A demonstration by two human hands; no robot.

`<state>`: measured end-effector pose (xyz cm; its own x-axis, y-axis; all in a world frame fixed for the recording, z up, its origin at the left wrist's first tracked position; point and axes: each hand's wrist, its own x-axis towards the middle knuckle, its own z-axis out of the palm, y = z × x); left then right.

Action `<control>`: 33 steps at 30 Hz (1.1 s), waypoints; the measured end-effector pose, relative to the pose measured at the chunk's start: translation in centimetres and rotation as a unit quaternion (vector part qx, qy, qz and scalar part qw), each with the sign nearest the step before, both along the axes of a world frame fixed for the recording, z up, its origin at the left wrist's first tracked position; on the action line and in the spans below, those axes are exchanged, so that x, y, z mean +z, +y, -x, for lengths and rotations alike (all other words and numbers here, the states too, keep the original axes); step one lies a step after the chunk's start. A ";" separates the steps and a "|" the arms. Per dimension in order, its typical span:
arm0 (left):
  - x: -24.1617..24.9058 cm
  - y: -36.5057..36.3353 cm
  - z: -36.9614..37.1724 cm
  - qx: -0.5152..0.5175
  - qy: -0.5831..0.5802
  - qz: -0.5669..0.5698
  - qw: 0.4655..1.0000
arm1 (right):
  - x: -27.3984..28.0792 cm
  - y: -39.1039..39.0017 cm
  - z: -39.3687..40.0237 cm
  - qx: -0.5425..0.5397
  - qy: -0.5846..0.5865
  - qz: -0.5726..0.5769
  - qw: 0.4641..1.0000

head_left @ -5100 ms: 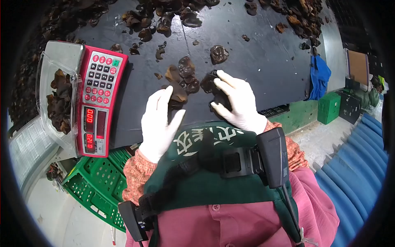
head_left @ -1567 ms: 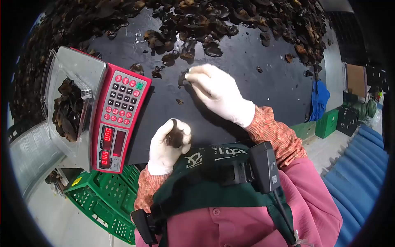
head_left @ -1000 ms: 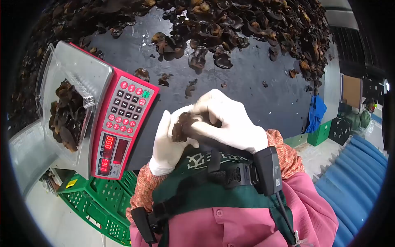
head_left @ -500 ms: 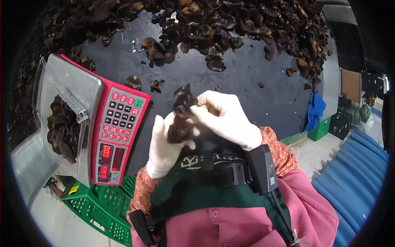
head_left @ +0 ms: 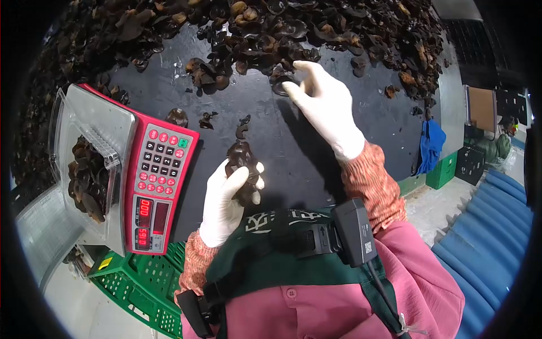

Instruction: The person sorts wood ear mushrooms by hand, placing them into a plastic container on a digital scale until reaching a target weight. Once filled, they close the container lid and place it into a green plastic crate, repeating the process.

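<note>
My left hand [head_left: 224, 192], in a white glove, is closed around a dark, glossy wood ear mushroom [head_left: 240, 153] just above the table, thumb pressed on top. My right hand [head_left: 323, 96], gloved as well, is stretched forward with thumb and fingers apart. Its fingertips are right at a single wood ear piece [head_left: 280, 83] by the near edge of the big wood ear pile [head_left: 339, 34]. A small dark scrap [head_left: 243, 129] lies just beyond the left hand. Left of me, a clear plastic box with wood ears [head_left: 87, 178] rests on the scale's metal plate [head_left: 104, 107].
The red scale [head_left: 164, 158] has a keypad and lit red digits. A few wood ear pieces [head_left: 178, 117] lie beside it on the dark table [head_left: 254, 104]. A green crate [head_left: 135, 288] is below left. A blue cloth [head_left: 432, 144] hangs at the table's right edge.
My right hand has left the mushroom at my left hand and moved forward to the pile's edge, opening. The left hand has closed over its mushroom. A scrap now lies beyond it.
</note>
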<state>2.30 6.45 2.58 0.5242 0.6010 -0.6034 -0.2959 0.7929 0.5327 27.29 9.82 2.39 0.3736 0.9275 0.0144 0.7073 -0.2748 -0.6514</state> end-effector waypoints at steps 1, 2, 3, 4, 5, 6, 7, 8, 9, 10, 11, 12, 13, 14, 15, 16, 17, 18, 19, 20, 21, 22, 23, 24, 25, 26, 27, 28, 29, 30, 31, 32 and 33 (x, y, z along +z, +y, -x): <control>0.0 0.0 -0.1 -0.003 -0.004 0.000 1.000 | -1.4 0.4 -0.4 0.024 -0.042 -0.013 0.999; 0.0 0.0 -0.1 -0.005 -0.008 0.001 1.000 | -2.5 0.5 -0.5 0.030 -0.047 -0.015 0.998; 0.2 0.0 0.0 -0.005 -0.007 0.001 1.000 | -2.8 0.3 -0.3 0.023 -0.049 -0.037 0.998; 0.4 0.0 0.0 -0.002 -0.005 0.001 1.000 | -2.9 0.1 -0.1 0.019 -0.050 -0.060 0.997; 0.5 0.0 0.1 0.001 -0.003 0.003 1.000 | -2.5 -0.3 0.0 0.018 0.000 -0.037 0.999; 0.4 -0.2 0.2 0.009 -0.004 0.002 1.000 | -1.4 -1.0 0.2 0.016 0.051 -0.012 0.999; 0.2 -0.2 0.4 0.014 -0.005 0.001 1.000 | -0.3 -1.8 0.2 0.011 0.101 0.012 0.995; 0.1 -0.2 0.5 0.018 -0.007 -0.001 1.000 | 0.5 -2.8 -0.3 0.076 0.117 0.041 0.989; 0.2 -0.2 0.6 0.021 -0.006 -0.004 1.000 | 1.4 -4.0 -1.0 0.140 0.132 0.071 0.979; 0.2 -0.2 0.7 0.024 -0.006 -0.008 1.000 | 2.2 -4.8 -1.8 0.204 0.146 0.100 0.963; 0.3 -0.3 0.7 0.027 -0.007 -0.011 1.000 | 3.3 -5.1 -2.4 0.244 0.152 0.156 0.945; 0.3 -0.2 0.7 0.024 -0.003 -0.017 1.000 | 4.3 -5.2 -2.9 0.282 0.157 0.210 0.923; 0.4 -0.2 0.6 0.021 0.001 -0.023 1.000 | 4.9 -5.0 -3.3 0.301 0.099 0.214 0.924; 0.5 -0.2 0.4 0.017 0.004 -0.029 0.999 | 3.8 -4.7 -3.5 0.297 0.051 0.098 0.948; 0.5 -0.3 0.3 0.012 0.002 -0.026 1.000 | 3.1 -3.8 -3.3 0.261 -0.003 0.035 0.965; 0.6 -0.4 0.1 0.009 0.001 -0.023 1.000 | 2.6 -2.4 -2.9 0.225 -0.055 -0.030 0.972; 0.8 -0.5 0.1 0.007 0.002 -0.021 1.000 | 2.3 -0.5 -2.1 0.209 -0.072 -0.083 0.972; 1.0 -0.7 0.1 0.005 0.003 -0.018 1.000 | 2.0 1.6 -1.3 0.192 -0.088 -0.135 0.968; 1.1 -0.8 0.2 0.004 0.007 -0.021 1.000 | 1.1 4.1 -0.5 0.194 -0.132 -0.184 0.954; 1.2 -1.0 0.3 0.003 0.011 -0.024 1.000 | 0.3 6.4 0.3 0.195 -0.176 -0.231 0.937; 1.2 -1.1 0.4 0.012 0.012 -0.026 1.000 | -0.4 8.4 1.4 0.199 -0.204 -0.254 0.924; 1.2 -1.2 0.6 0.021 0.012 -0.028 0.999 | -0.9 9.9 2.4 0.203 -0.233 -0.275 0.911; 1.3 -1.4 0.8 0.031 0.011 -0.029 0.999 | -1.6 10.5 3.1 0.237 -0.266 -0.245 0.902; 1.4 -1.4 1.0 0.040 0.013 -0.030 0.999 | -2.1 10.8 3.9 0.256 -0.285 -0.273 0.882; 1.4 -1.4 1.3 0.048 0.014 -0.031 0.998 | -2.5 10.4 4.3 0.261 -0.283 -0.253 0.887; 1.3 -1.4 1.6 0.059 0.014 -0.032 0.998 | -2.8 9.6 4.7 0.269 -0.282 -0.234 0.891; 1.3 -1.3 1.9 0.063 0.018 -0.026 0.997 | -3.6 8.7 4.8 0.237 -0.291 -0.295 0.879; 1.2 -1.1 2.1 0.063 0.018 -0.026 0.998 | -3.7 7.3 4.5 0.241 -0.262 -0.284 0.890; 1.0 -0.9 2.3 0.060 0.020 -0.023 0.998 | -3.7 6.0 3.9 0.239 -0.227 -0.283 0.901; 0.9 -0.8 2.4 0.052 0.021 -0.021 0.998 | -3.7 4.9 3.4 0.232 -0.193 -0.280 0.911; 0.5 -0.6 2.4 0.047 0.020 -0.031 0.998 | -3.0 4.0 3.0 0.213 -0.153 -0.293 0.920; 0.2 -0.5 2.3 0.042 0.017 -0.027 0.999 | -2.1 3.1 2.6 0.191 -0.116 -0.307 0.925; 0.1 -0.4 2.1 0.037 0.012 -0.026 0.999 | -1.4 2.2 2.2 0.164 -0.055 -0.278 0.945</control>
